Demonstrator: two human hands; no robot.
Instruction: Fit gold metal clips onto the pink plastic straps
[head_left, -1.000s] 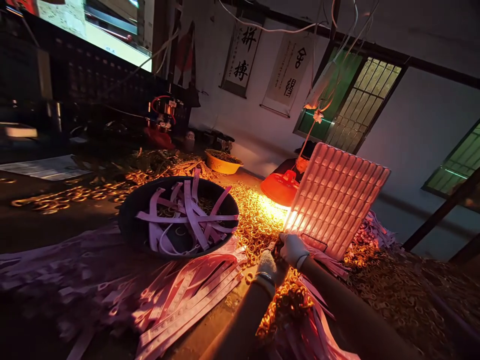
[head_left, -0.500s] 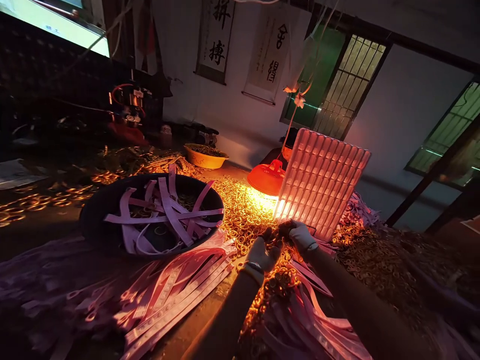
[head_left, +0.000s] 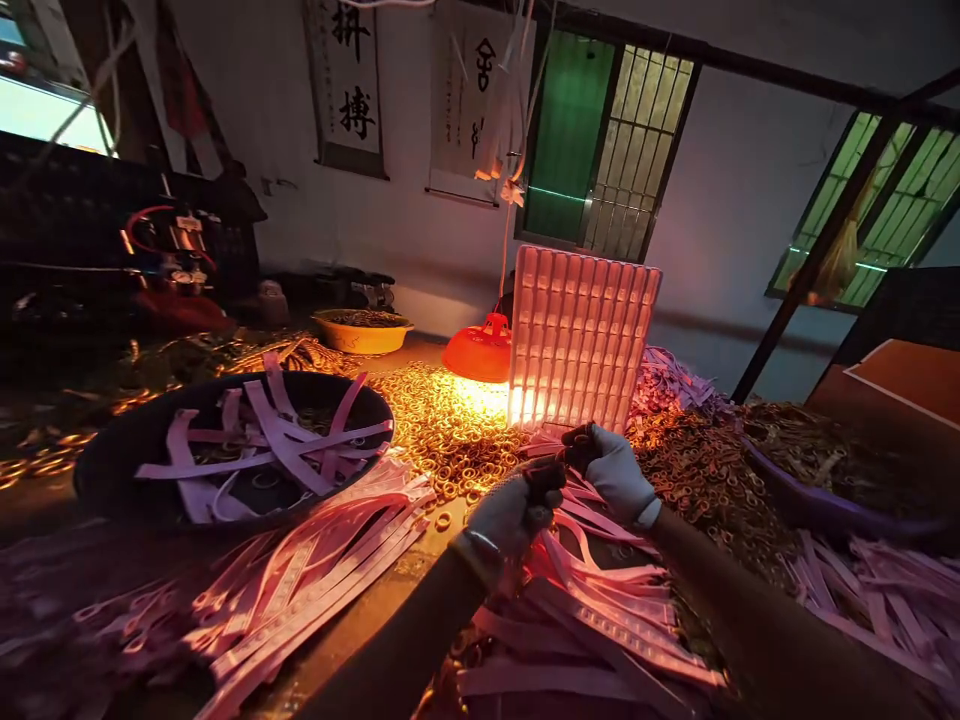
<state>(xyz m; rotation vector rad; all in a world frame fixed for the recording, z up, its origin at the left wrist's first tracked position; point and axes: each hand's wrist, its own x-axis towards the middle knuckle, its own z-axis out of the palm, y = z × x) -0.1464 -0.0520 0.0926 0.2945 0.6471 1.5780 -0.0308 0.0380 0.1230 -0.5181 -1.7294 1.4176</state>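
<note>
My left hand (head_left: 510,515), in a pale glove with dark fingertips, is closed with its thumb and fingers pressed together. Close beside it my right hand (head_left: 616,468), gloved alike, pinches at the left hand's fingertips. Whatever small thing lies between the fingers is too dark to make out. Pink straps (head_left: 600,600) lie under and in front of both hands. Just beyond the left hand spreads a heap of brass-coloured rings (head_left: 450,440), and one loose ring (head_left: 443,521) lies on the table.
A red lamp (head_left: 480,350) hangs low over the rings beside an upright clear compartment tray (head_left: 581,340). To the left are a black basin (head_left: 112,470) with straps and another strap bundle (head_left: 322,570). A yellow basin (head_left: 364,338) stands behind; metal pieces (head_left: 712,500) are heaped right.
The view has turned to the right, so the lamp, tray and basins appear further left. My left hand's fingers have closed, and my hands are off the rings, over the straps.
</note>
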